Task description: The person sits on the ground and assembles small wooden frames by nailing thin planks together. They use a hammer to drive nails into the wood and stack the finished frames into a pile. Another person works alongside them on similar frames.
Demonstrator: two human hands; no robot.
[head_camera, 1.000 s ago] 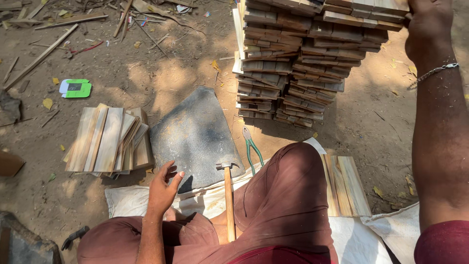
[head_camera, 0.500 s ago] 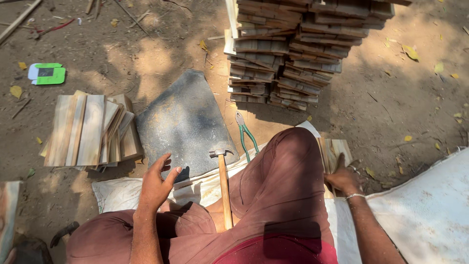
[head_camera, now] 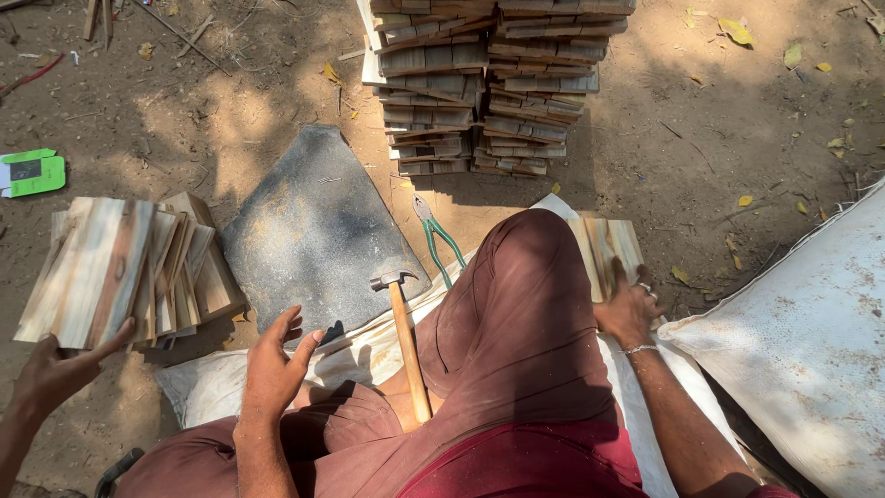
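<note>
My left hand (head_camera: pixel 275 361) hovers open, fingers spread, just short of the near edge of a flat grey stone slab (head_camera: pixel 309 221). A wooden-handled hammer (head_camera: pixel 404 325) lies against my raised knee, its head at the slab's corner. Green-handled pliers (head_camera: pixel 437 234) lie on the dirt beside the slab. My right hand (head_camera: pixel 628 310) rests on the near end of a small pile of thin wooden slats (head_camera: pixel 604 247) to the right of my knee. Whether its fingers grip a slat is unclear.
A tall stack of wooden slats (head_camera: pixel 489 83) stands at the top centre. Another person's hand (head_camera: pixel 53 369) touches a loose pile of slats (head_camera: pixel 120 267) at the left. A white sack (head_camera: pixel 802 314) lies at the right, a green card (head_camera: pixel 35 172) at the far left.
My right arm came down from the tall stack to the small slat pile by my knee. Another person's hand has come into view at the lower left. My left hand stays by the slab.
</note>
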